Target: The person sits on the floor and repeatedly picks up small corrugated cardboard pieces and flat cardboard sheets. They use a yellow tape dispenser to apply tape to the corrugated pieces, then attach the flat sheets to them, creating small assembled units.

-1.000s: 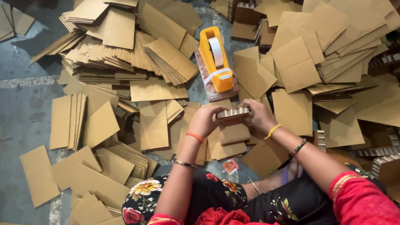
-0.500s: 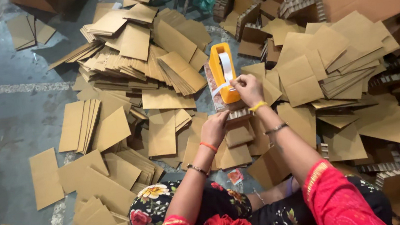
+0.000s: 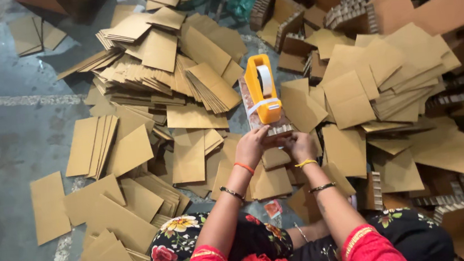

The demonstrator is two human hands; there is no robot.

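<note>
I sit on the floor among brown cardboard pieces. My left hand [image 3: 253, 144] and my right hand [image 3: 299, 143] both grip a small folded cardboard piece [image 3: 278, 132], held just under the near end of a yellow tape dispenser [image 3: 262, 88]. The dispenser stands on a block right ahead of me, with a strip of white tape hanging at its front. The held piece is mostly hidden by my fingers. Both wrists wear bangles and thread bands.
A big fanned pile of flat cardboard sheets [image 3: 169, 57] lies ahead on the left, another pile [image 3: 384, 78] on the right. Corrugated folded boxes [image 3: 355, 7] are heaped at the far right. Loose sheets [image 3: 48, 205] dot the grey concrete floor on the left.
Both hands have moved forward with the cardboard piece, from over my lap to the dispenser's near end. The right hand came back from the dispenser to the piece.
</note>
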